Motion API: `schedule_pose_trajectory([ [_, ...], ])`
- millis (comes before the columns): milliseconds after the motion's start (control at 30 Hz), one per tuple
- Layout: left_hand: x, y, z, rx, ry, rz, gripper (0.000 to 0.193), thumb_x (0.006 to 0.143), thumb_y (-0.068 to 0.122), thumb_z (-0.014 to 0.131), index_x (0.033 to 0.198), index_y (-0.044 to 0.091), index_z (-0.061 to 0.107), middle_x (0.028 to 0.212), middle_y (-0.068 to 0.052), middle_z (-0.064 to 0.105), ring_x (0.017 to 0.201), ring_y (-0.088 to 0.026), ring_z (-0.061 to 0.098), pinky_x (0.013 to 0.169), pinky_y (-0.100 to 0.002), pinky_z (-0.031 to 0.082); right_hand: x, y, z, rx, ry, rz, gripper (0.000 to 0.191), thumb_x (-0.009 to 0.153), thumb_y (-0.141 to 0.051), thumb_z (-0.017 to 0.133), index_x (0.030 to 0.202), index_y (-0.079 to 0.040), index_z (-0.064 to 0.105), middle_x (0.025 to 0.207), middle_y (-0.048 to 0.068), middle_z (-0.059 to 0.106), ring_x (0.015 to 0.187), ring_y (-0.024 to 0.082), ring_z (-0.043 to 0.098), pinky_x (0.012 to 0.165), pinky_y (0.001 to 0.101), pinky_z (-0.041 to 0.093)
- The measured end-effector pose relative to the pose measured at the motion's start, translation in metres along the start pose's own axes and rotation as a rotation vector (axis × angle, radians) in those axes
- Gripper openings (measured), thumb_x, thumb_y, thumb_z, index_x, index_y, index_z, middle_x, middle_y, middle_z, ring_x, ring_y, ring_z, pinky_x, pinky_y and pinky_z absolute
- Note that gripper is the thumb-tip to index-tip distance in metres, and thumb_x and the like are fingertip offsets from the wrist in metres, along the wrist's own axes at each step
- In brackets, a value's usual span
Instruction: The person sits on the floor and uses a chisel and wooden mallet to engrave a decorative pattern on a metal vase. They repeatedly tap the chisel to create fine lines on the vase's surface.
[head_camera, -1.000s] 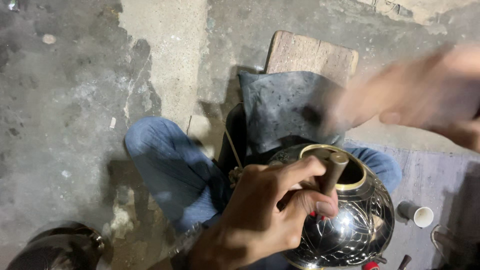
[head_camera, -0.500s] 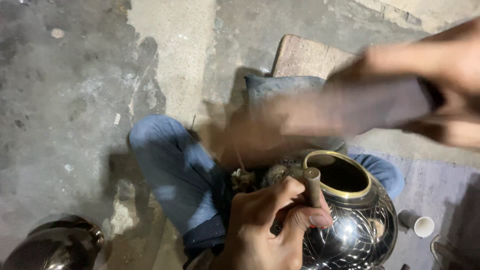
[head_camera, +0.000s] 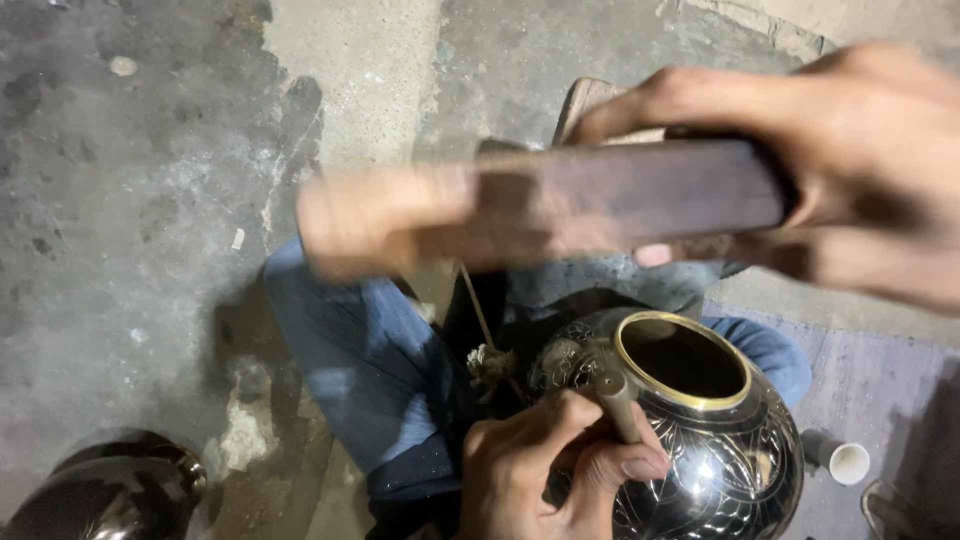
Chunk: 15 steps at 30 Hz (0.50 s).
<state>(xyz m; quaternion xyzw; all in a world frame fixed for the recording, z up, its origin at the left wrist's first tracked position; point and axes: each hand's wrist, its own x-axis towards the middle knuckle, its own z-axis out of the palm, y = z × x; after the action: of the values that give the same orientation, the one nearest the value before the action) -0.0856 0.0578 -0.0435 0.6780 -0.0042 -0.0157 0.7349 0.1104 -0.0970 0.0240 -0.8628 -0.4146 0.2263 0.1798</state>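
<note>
My left hand (head_camera: 560, 470) grips a short metal punch (head_camera: 617, 403), its tip set against the shoulder of a shiny black engraved metal vase (head_camera: 705, 440) with a brass-coloured rim, which rests on my lap. My right hand (head_camera: 850, 175) is raised high, closed around a long dark wooden block (head_camera: 560, 205) that stretches leftward, blurred by motion, above the vase and the punch.
My legs in blue trousers (head_camera: 350, 360) lie folded on the stained concrete floor (head_camera: 130, 200). A second dark metal pot (head_camera: 110, 495) sits at the lower left. A small white cup (head_camera: 845, 462) stands at the right, and a wooden board (head_camera: 590, 100) lies beyond my knees.
My right hand swung the wooden block from the far right up across the view, closer to the camera. My left hand shifted slightly lower on the vase, still holding the punch.
</note>
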Motion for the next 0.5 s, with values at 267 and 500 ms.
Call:
schedule_pose_trajectory([
  [267, 0.003, 0.002, 0.005, -0.116, 0.07, -0.026, 0.012, 0.095, 0.003, 0.073, 0.102, -0.003, 0.065, 0.083, -0.009, 0.076, 0.078, -0.016, 0.079, 0.079, -0.032, 0.068, -0.024, 0.048, 0.011, -0.376, -0.29, -0.109, 0.056, 0.09, -0.026, 0.066, 0.144, -0.036, 0.053, 0.118, 0.0, 0.076, 0.043, 0.0, 0.063, 0.038, 0.0226, 0.049],
  [500, -0.01, -0.007, 0.009, 0.0, 0.131, -0.032, 0.014, 0.094, 0.008, 0.075, 0.087, 0.001, 0.065, 0.083, -0.008, 0.079, 0.082, -0.015, 0.082, 0.087, -0.033, 0.067, -0.013, 0.031, -0.004, -0.653, -0.507, -0.029, 0.063, 0.089, -0.026, 0.06, 0.144, -0.054, 0.047, 0.099, -0.007, 0.075, 0.063, 0.001, 0.066, 0.058, 0.0212, 0.048],
])
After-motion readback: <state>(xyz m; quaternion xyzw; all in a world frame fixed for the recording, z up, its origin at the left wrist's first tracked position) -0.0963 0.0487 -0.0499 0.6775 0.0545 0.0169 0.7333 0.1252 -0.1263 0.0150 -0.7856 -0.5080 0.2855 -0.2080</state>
